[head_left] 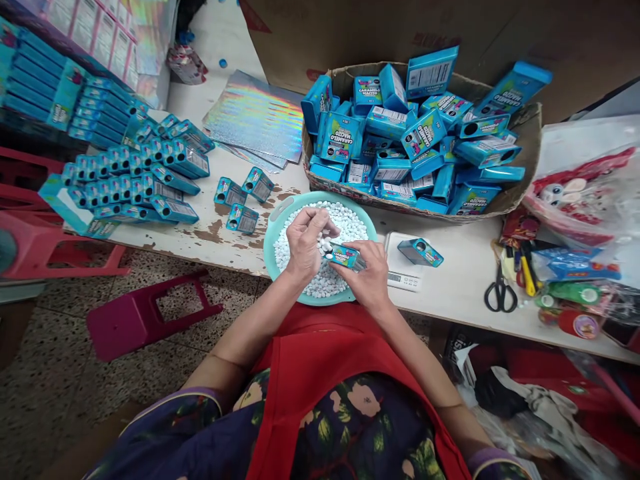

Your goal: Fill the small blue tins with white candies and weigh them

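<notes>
My right hand [369,272] grips a small blue candy box [345,256] on its side, the opening turned to the left. Beside that opening, my left hand [306,243] is closed around some white candies [325,244]. Both hands are above a mint-green basin [270,250] filled with loose white candies [320,283]. Another blue box [421,252] lies on a white digital scale [405,280] just right of the basin. Three more small boxes [243,218] stand on the table to the basin's left.
A large cardboard carton [530,153] heaped with blue boxes stands behind the basin. Rows of boxes [135,173] and holographic sheets [255,120] occupy the left. Black scissors [500,293] and plastic bags [585,180] lie right. A magenta stool [125,317] is on the floor.
</notes>
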`<state>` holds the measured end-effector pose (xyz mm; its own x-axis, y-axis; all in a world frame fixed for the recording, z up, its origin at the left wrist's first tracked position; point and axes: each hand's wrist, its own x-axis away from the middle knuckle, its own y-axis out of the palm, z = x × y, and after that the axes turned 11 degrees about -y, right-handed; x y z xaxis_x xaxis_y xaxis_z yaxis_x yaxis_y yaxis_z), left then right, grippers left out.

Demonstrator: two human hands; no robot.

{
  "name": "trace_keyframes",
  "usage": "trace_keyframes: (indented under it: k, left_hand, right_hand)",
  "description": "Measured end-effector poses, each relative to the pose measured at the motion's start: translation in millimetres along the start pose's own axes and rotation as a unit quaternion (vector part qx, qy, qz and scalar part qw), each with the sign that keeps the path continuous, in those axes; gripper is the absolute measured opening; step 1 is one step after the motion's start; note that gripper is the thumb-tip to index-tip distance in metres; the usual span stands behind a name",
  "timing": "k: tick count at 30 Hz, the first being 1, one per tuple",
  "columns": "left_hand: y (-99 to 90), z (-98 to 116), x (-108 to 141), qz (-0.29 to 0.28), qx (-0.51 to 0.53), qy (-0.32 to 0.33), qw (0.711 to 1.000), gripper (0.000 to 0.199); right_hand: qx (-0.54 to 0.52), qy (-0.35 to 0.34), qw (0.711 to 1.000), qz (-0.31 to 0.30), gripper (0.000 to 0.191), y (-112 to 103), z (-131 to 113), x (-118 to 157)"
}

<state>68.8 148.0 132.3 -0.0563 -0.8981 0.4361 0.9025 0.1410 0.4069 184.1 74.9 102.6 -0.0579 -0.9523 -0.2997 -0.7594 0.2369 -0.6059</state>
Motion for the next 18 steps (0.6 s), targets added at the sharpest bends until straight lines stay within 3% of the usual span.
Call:
trace_keyframes:
  k: [5, 11, 15, 18]
  left_hand:
    - [-2.3, -2, 1, -0.027, -0.005, -0.022, 0.999, 0.026]
    - [2.5, -12, 2, -0.040, -0.002, -0.005, 0.999, 0.022]
    - [0.4, -11, 1, -0.021, -0.013, -0.009, 1.000, 0.021]
    - [-14.8, -17, -20, 0.010, -0.065, 0.012, 0.998, 0.021]
  right_hand:
    - [-0.004, 0.004, 1.000, -0.004, 0.029, 0, 1, 0]
    - [-0.007, 0.021, 1.000, -0.015, 0.026, 4, 4, -1]
    - [-0.019, 0.025, 0.999, -0.005, 0.029, -2, 9, 3]
    - [-0.047, 0.029, 0.998, 0.019, 0.032, -14, 13, 14]
